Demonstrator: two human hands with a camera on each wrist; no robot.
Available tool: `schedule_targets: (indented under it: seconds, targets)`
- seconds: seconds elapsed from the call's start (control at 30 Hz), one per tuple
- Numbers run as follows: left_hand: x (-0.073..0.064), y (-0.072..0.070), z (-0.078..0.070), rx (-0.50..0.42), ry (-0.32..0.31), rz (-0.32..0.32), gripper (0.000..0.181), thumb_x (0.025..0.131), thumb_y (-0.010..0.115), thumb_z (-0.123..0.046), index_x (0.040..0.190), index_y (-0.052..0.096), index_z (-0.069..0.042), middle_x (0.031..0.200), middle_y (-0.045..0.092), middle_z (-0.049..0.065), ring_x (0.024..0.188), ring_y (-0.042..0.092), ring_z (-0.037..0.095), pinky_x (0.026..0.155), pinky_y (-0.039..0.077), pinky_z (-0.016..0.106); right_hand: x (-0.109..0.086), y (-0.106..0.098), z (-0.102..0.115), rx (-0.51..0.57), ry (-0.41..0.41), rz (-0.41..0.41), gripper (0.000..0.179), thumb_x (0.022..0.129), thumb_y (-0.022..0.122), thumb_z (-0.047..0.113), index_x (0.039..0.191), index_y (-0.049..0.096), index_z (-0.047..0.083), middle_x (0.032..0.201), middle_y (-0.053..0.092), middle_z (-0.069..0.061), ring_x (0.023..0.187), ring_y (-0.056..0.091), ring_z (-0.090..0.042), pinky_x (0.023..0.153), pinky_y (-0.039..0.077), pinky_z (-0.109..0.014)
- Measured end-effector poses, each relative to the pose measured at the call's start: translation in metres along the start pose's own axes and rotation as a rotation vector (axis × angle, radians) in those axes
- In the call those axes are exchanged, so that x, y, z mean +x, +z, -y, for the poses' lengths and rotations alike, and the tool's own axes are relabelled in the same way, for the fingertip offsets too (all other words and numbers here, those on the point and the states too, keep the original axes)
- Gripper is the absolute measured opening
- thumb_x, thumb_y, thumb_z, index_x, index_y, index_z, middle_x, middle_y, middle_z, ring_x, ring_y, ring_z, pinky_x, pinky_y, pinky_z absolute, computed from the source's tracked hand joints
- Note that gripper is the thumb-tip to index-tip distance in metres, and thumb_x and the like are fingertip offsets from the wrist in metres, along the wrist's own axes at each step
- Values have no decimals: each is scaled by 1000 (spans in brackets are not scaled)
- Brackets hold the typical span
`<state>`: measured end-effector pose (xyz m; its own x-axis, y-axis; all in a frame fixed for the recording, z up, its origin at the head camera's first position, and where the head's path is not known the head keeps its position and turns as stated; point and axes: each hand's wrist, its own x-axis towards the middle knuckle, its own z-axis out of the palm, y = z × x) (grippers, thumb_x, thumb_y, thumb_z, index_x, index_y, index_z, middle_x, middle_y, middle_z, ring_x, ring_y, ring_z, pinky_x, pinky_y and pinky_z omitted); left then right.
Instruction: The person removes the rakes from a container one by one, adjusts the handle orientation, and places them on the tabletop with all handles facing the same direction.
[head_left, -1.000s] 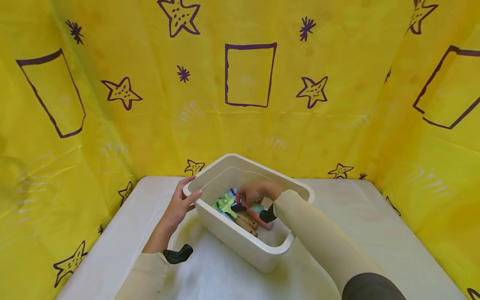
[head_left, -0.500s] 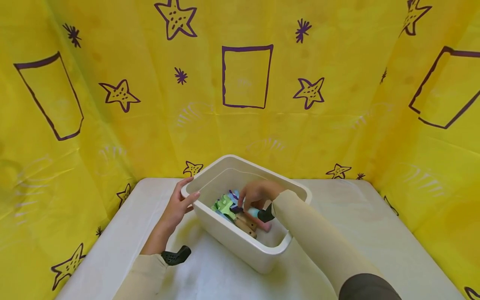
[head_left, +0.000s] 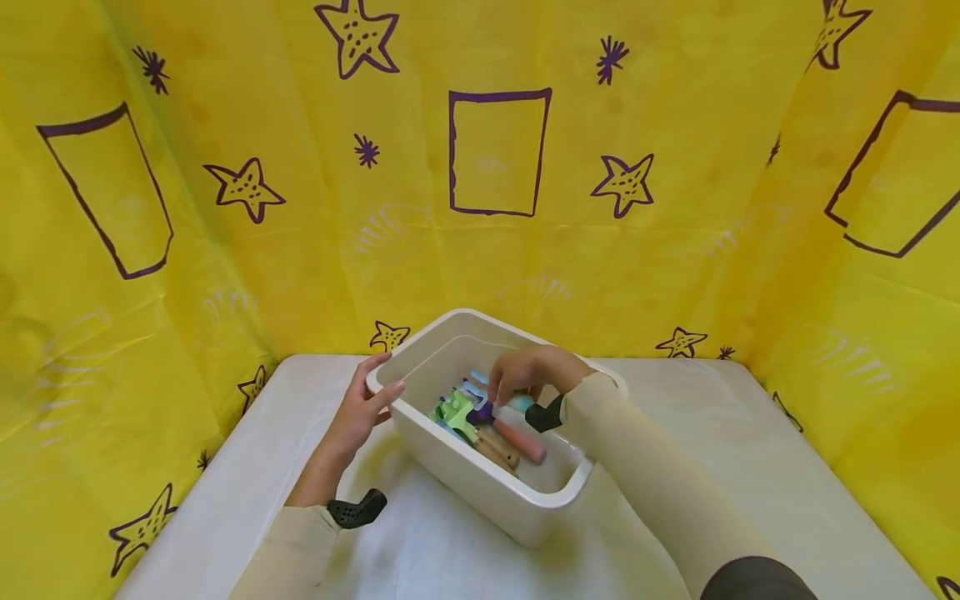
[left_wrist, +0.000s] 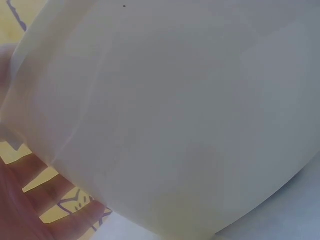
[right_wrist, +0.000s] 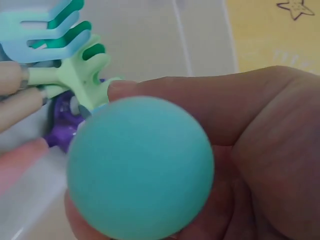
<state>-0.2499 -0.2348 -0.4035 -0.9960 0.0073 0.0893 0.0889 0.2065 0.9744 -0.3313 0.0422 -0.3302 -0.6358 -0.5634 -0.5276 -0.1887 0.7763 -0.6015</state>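
Observation:
My left hand grips the left corner of a white plastic bin, its thumb over the rim. In the left wrist view the bin's wall fills most of the picture, with fingers around its edge. Reaching inside the bin, my right hand holds a toy tool by a handle with a rounded teal end. The far part of that tool is mostly hidden. Below lie a light-green toy rake, a purple piece, tan handles and a pink handle.
A light-blue toy rake head lies beside the green one. The bin stands angled on a white-covered table. Yellow patterned fabric rises behind it and along both sides.
My right hand has lifted slightly and shifted right with the teal-ended handle, uncovering more of the pink handle and purple piece. My left hand stays on the rim.

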Motion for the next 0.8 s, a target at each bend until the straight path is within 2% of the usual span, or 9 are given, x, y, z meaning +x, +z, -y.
schedule_targets:
  seconds: [0.27, 0.33, 0.5, 0.67, 0.8]
  targets:
    - [0, -1, 0, -41, 24, 21, 63, 97, 61, -30, 150, 27, -21, 146, 33, 17, 121, 48, 45, 99, 42, 57, -20, -8, 5, -58, -50, -87, 25, 90, 62, 5, 115, 66, 4, 94, 59, -7, 60, 51, -14, 56, 51, -25]
    - [1, -1, 0, -43, 25, 22, 63, 97, 60, -30, 150, 26, -21, 146, 33, 17, 121, 48, 45, 99, 42, 57, -24, -9, 4, -62, -83, -112, 25, 90, 63, 5, 115, 67, 5, 91, 59, -7, 58, 51, -12, 55, 50, -24]
    - [0, -1, 2, -43, 31, 24, 63, 96, 61, -30, 149, 27, -22, 144, 36, 18, 119, 49, 45, 99, 42, 58, -37, -14, -8, 21, -197, -131, 25, 92, 63, 5, 116, 66, 4, 78, 58, -6, 53, 50, -10, 52, 46, -21]
    - [0, -1, 2, -43, 32, 24, 63, 96, 62, -31, 149, 28, -23, 143, 36, 18, 119, 49, 46, 98, 41, 59, -52, -18, -21, 117, -293, -142, 26, 93, 60, 3, 118, 64, 0, 85, 60, -8, 58, 49, -12, 55, 45, -22]
    - [1, -1, 2, -31, 28, 23, 65, 96, 62, -33, 149, 27, -23, 145, 34, 17, 121, 48, 45, 99, 41, 59, -64, -19, -29, 199, -343, -165, 28, 95, 59, 6, 121, 63, -1, 97, 61, -10, 66, 50, -14, 59, 46, -23]
